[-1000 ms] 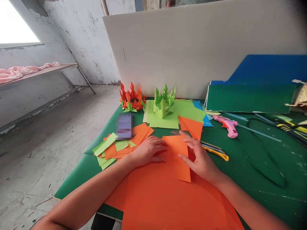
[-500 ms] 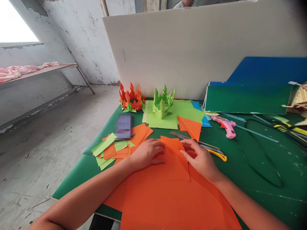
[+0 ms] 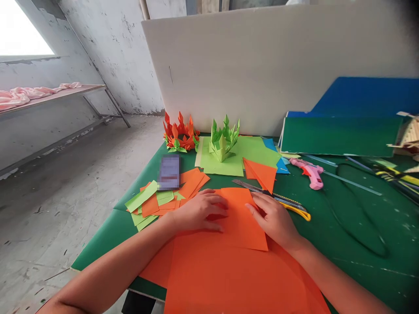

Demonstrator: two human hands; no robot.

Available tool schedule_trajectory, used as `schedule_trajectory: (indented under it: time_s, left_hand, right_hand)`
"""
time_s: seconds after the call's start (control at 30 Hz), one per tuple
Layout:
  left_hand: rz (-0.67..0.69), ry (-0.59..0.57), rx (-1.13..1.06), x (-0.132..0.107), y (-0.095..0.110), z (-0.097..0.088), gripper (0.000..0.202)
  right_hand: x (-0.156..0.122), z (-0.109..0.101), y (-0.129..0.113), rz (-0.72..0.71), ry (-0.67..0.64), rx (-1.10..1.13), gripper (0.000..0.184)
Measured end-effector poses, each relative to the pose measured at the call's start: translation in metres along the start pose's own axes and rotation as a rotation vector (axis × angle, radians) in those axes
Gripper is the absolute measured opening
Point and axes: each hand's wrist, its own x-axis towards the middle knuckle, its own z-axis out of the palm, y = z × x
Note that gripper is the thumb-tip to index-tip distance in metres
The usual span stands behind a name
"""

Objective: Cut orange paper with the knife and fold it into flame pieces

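A small orange paper sheet (image 3: 242, 231) lies on a larger orange paper sheet (image 3: 225, 279) in front of me. My left hand (image 3: 201, 211) rests over the left side of the small sheet, fingers stretched and apart. At the sheet's right edge, my right hand (image 3: 273, 216) has its thumb and bent fingers closed on the paper; the fingertips are partly hidden. Just beyond that hand lies a utility knife (image 3: 288, 205) with a yellow handle and its blade out. A folded orange paper piece (image 3: 262, 172) touches the knife's far side.
Orange and green paper pieces (image 3: 147, 205) and a phone (image 3: 169, 172) lie left. An orange paper crown (image 3: 180, 133) and a green paper crown (image 3: 223, 141) stand behind. A pink glue gun (image 3: 309, 172) with a cord sits right. A white board (image 3: 245, 65) rises at the table's (image 3: 360, 226) back.
The small sheet has turned slightly and its near right corner has shifted right. My right hand has closed in on its edge. My left hand has moved only slightly, its fingers spread more.
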Motion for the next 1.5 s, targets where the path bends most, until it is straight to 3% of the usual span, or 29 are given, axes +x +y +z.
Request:
schedule_trajectory:
  time_s: [0.2,0.5,0.6,0.7,0.83,0.97,1.27,1.5]
  left_hand:
    - [0.013,-0.018,0.054,0.0,0.002,-0.002,0.027]
    - [0.013,-0.067,0.076,0.0,0.012,-0.008,0.022]
    - [-0.004,-0.07,0.103,0.0,0.016,-0.008,0.019]
    - [-0.073,-0.032,0.065,-0.001,0.02,-0.004,0.018]
    - [-0.182,0.011,-0.025,-0.001,0.024,0.002,0.021]
    - [-0.288,0.074,-0.004,-0.002,0.026,0.006,0.036]
    - [-0.334,0.066,0.029,-0.004,0.028,0.006,0.064]
    - [-0.336,0.061,0.083,-0.004,0.033,0.007,0.062]
  right_hand:
    - [0.003,-0.003,-0.001,0.212,-0.084,0.043,0.024]
    - [-0.002,0.0,0.002,0.288,0.04,0.17,0.023]
    - [0.0,-0.004,-0.004,0.213,0.059,0.159,0.024]
    - [0.001,-0.007,-0.008,0.036,0.065,0.11,0.027]
    - [0.0,-0.008,-0.014,-0.193,-0.014,0.03,0.032]
    - [0.001,-0.006,-0.022,-0.339,-0.082,-0.021,0.03]
    - [-0.001,0.001,-0.027,-0.469,-0.182,-0.015,0.032]
    - [-0.004,0.001,-0.026,-0.495,-0.24,0.039,0.034]
